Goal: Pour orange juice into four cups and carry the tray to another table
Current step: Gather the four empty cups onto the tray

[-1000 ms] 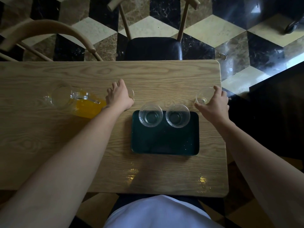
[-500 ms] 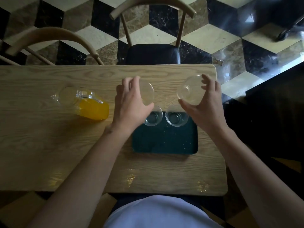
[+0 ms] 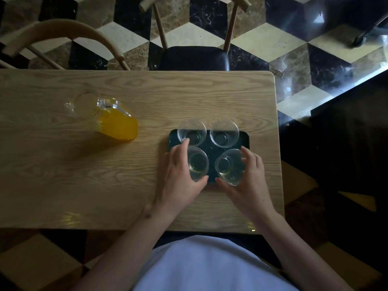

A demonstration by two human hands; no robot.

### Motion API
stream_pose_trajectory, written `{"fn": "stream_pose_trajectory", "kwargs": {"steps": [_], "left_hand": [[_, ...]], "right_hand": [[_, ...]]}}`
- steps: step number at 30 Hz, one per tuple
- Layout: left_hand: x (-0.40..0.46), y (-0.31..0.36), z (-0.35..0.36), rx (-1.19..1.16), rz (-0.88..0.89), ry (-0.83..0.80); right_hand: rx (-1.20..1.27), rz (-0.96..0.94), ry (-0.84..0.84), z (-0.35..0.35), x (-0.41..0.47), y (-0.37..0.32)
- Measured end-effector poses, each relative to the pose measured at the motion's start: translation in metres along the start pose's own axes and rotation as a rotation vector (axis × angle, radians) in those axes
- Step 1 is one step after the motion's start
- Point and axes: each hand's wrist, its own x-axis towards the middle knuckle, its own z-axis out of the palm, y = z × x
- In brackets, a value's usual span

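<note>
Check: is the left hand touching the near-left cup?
Touching. The head view shows the left hand with fingers and thumb curled round the near-left cup over the tray.

Wooden table [image 3: 84, 175], two chairs [image 3: 194, 57]

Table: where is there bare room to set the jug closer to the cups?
Bare wood lies between the jug and the tray, and along the table near edge. The tray is crowded: four cups, left hand and right hand around the near two.
</note>
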Motion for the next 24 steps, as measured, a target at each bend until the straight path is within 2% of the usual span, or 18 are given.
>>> {"fn": "stream_pose_trajectory", "kwargs": {"steps": [9,24], "left_hand": [[-0.009,-0.025,0.036,0.01,-0.078,-0.08],[0.009,-0.039,0.068,0.039,-0.024,-0.016]], "right_hand": [[-0.082,0.059,-0.06,0.023,0.006,0.03],[-0.112,0.061,-0.083,0.037,0.019,0.033]]}}
